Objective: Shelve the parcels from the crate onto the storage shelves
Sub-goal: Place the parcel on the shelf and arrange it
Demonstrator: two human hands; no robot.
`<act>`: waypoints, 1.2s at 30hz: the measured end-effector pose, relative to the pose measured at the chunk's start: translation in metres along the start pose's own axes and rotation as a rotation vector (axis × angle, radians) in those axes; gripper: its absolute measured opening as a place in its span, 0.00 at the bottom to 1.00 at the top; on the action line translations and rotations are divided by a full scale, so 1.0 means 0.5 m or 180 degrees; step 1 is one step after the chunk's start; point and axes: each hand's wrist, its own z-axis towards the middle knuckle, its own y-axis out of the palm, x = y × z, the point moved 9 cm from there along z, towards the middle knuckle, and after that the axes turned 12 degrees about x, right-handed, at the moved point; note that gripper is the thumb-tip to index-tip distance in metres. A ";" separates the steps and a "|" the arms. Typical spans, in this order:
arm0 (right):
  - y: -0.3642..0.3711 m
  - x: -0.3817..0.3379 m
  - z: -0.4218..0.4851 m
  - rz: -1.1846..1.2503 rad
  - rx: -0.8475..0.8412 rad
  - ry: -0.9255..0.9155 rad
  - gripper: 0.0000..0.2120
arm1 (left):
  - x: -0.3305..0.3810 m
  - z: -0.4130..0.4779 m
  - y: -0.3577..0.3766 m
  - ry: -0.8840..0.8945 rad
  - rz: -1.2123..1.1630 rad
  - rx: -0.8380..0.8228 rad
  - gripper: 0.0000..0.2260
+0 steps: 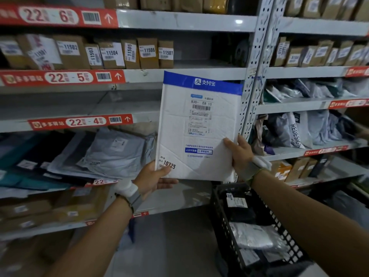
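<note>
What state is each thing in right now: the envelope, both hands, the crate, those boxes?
White padded envelope: held upright, label facing the camera.
Left hand: grips the envelope's lower left corner.
Right hand: grips its lower right edge.
Black crate: holds more parcels.
Cardboard boxes: standing in a row.

1. Grey metal shelves [179,21] fill the view, with red labels [79,121] on their front edges.
2. At 10 o'clock, numbered cardboard boxes [111,54] stand in a row on one shelf.
3. At 9 o'clock, grey mailer bags [111,150] lie slanted on a lower shelf.
4. At 3 o'clock, soft bags [299,130] stand packed together.
</note>
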 end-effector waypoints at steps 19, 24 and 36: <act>0.219 0.542 -0.023 -0.1926 -0.0767 0.1372 0.30 | -0.260 0.140 -0.330 -0.0980 0.0066 0.1228 0.11; 0.395 0.543 0.014 -0.2203 -0.1381 0.0935 0.27 | -0.229 0.245 -0.413 -0.1086 -0.0039 0.1504 0.10; 0.740 0.710 0.209 -0.2466 -0.2024 0.0825 0.31 | -0.147 0.558 -0.622 -0.0769 0.0285 0.2338 0.03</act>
